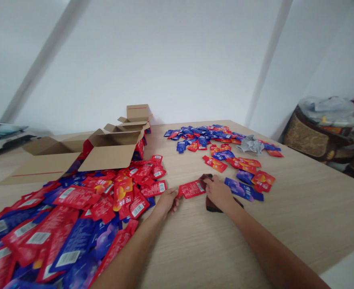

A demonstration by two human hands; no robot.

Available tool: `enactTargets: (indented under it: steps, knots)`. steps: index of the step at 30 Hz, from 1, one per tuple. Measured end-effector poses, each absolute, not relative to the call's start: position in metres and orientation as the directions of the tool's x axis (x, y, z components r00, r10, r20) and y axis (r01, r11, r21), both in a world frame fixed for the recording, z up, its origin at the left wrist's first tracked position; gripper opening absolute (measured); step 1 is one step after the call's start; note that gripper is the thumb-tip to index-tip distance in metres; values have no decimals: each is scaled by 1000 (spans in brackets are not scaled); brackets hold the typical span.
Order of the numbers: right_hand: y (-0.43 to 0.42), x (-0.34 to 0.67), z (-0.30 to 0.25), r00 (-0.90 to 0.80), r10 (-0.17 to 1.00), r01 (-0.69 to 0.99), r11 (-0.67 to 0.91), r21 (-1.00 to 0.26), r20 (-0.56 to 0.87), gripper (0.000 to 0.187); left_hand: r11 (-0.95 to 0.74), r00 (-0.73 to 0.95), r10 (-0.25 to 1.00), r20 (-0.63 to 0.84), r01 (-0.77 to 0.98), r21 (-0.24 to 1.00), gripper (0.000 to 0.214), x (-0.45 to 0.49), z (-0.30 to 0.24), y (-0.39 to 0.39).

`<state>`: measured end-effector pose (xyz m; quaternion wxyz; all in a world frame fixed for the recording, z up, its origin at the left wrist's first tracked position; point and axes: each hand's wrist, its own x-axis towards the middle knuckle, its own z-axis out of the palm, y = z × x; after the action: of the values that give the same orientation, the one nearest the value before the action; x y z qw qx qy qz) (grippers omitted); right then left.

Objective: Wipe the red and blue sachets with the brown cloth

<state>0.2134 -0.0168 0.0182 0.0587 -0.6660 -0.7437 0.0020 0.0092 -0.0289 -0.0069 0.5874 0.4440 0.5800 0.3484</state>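
A red sachet [192, 189] with printed white text lies flat between my two hands, just above or on the table. My left hand [167, 200] pinches its left end with closed fingers. At the right end, my right hand [219, 192] is closed on a brown cloth [205, 178] that touches the sachet. More dark brown material [212, 206] shows beneath that hand and wrist; whether it is the same piece, I cannot tell. To the left spreads a large pile of red and blue sachets [74, 197]. Blue and red sachets [243, 188] lie right of my right hand.
Several open cardboard boxes [107, 157] stand in a row at the back left, flaps out. Another sachet pile [204, 132] lies at the back, with a crumpled grey cloth [251, 144] beside it. A patterned chair [306, 130] holding bags stands beyond the table's right edge.
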Motion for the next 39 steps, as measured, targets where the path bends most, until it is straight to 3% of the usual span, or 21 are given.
enactTargets:
  steps: [3, 6, 11, 15, 20, 26, 28, 33, 39]
  knots:
    - [-10, 226, 16, -78, 984, 983, 103, -153, 162, 33, 323, 122, 937, -327, 54, 945, 19, 8, -10, -29]
    - [-7, 233, 18, -40, 939, 951, 140, -276, 340, 36, 252, 135, 960, -244, -47, 967, 27, 9, -10, -30]
    - [-5, 244, 25, -9, 859, 901, 229, -368, 512, 39, 134, 62, 990, -125, -167, 977, 28, 8, -8, -27]
    - [-8, 241, 28, -71, 895, 905, 243, -348, 440, 37, 167, 39, 986, -163, -140, 976, 21, 8, -9, -24]
    - [-26, 209, 24, -197, 959, 947, 240, -214, 204, 35, 142, -10, 990, -142, -5, 990, 19, 13, -12, -25]
    - [-46, 171, 21, -413, 892, 887, 440, -140, 185, 36, 115, 41, 993, -115, 13, 993, 23, 17, -12, -29]
    - [-41, 176, 20, -380, 908, 900, 408, -156, 178, 35, 113, 31, 993, -113, -10, 994, 26, 17, -11, -30]
    - [-17, 207, 14, -136, 981, 984, 150, -96, 135, 33, 115, -30, 993, -118, -89, 989, 30, 11, -4, -28]
    - [-16, 211, 9, -162, 970, 983, 174, -51, 183, 32, 356, 52, 934, -353, -89, 930, 19, 10, -4, -26]
